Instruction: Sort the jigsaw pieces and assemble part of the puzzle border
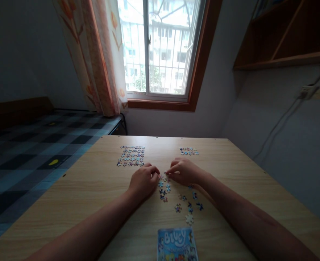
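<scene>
My left hand (pixel 145 180) rests low over the table with its fingers curled together, tips beside a small group of jigsaw puzzle pieces (pixel 164 179). What it holds, if anything, is too small to make out. Facing it from the right, my right hand (pixel 183 171) pinches at a puzzle piece (pixel 165 174) on the same group. Loose pieces (pixel 163 195) trail down toward me, and more lie scattered to the right, including a pale one (pixel 189 219) turned apart from the others.
Several neat rows of pieces (pixel 132 156) lie at the back left, two shorter rows (pixel 189 151) at the back right. A blue "Bluey" package (pixel 177 244) is at the near edge. Around the wooden table (pixel 89 174) are a checked bed (pixel 40 145), curtain and window.
</scene>
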Demonstrator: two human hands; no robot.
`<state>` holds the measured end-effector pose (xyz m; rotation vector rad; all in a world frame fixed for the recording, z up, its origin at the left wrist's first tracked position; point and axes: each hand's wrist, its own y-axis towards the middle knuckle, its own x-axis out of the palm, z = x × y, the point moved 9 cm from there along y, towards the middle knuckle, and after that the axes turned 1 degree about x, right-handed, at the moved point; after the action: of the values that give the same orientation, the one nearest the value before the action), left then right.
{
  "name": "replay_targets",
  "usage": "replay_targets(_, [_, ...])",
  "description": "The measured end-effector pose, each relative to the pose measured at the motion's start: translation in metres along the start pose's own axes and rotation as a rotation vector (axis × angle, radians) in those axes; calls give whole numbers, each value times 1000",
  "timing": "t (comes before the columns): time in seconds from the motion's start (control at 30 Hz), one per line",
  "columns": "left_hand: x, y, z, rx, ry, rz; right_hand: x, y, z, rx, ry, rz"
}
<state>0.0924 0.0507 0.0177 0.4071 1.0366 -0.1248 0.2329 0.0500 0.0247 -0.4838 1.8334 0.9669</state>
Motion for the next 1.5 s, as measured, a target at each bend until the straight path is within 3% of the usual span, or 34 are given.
replay_targets(0.1, [0,-1,1,3,-6,-2,-9,-7,21,41,-64,-9])
replay_targets(0.3, [0,-1,-1,-5,-14,6,-27,-29,84,182,-171,4])
replay_targets(0.4, [1,-1,-2,-9,-11,3,-29,-37,101,227,-161,46])
replay_targets(0.63, [2,1,-3,-8,-9,2,-28,-42,102,271,-159,137])
replay_targets(1.2, [2,-1,-3,-8,-15,-6,-25,-42,104,275,-233,188])
replay_targets(1.5, [3,0,-5,-5,-22,12,-34,-48,102,241,-210,341])
